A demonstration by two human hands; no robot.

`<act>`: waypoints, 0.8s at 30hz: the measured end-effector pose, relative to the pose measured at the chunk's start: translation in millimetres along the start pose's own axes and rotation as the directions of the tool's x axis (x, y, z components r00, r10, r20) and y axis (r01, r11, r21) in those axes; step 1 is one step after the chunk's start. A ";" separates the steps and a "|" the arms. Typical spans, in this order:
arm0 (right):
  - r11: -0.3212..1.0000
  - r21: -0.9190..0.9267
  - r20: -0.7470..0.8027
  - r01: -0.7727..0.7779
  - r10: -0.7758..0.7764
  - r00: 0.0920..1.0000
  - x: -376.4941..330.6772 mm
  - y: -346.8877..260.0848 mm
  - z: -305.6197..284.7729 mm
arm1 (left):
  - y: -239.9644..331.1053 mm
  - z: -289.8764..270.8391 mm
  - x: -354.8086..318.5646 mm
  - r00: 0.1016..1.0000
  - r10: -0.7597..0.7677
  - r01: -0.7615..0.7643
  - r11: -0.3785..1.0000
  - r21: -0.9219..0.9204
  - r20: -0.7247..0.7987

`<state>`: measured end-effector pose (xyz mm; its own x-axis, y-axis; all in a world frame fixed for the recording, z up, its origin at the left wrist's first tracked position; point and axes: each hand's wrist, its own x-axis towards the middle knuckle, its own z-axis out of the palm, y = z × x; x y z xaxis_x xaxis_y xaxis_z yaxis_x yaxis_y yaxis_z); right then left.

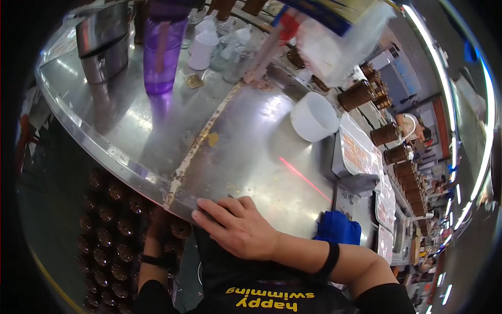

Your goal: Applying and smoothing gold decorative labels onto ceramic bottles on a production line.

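My right hand (238, 230) lies at the front edge of the metal table (230, 172), its fingers stretched out and apart over the edge, holding nothing. Below the tabletop, my left hand (155, 224) reaches down beside rows of glossy dark brown round pieces (106, 238). Shadow and blur hide its fingers, so I cannot make out whether it grips one. A black apron with yellow lettering (266, 293) covers my front.
A white plastic tub (314, 118), a blue cloth (339, 228) and a red laser line occupy the right side. A purple clear cup (163, 57), metal containers (104, 60) and white bottles (203, 49) stand far left. Brown cylindrical pieces (408, 178) line the right; a person (412, 127) is beyond.
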<state>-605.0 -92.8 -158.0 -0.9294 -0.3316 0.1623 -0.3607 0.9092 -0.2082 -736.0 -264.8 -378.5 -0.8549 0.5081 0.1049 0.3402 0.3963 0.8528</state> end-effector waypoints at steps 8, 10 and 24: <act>0.993 0.010 -0.198 0.121 -0.116 0.973 -67.9 28.1 -117.8 | 84.4 10.4 -64.5 0.806 0.505 -0.580 0.779 0.238 0.309; 0.993 -0.099 -0.276 -0.071 0.041 0.960 -106.9 76.3 -166.8 | 97.8 5.9 -68.4 0.771 0.530 -0.622 0.747 0.236 0.353; 0.502 -0.296 -0.528 -0.813 0.623 0.577 -147.1 480.0 -261.9 | 306.9 -46.2 -40.6 0.606 -0.103 0.352 0.924 -0.150 0.789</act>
<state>-620.9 458.4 -29.2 -0.7197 0.5079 0.4734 0.5975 0.8003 0.0496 -615.0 -199.1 -97.4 -0.2443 0.8701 -0.4280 -0.0453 0.4306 0.9014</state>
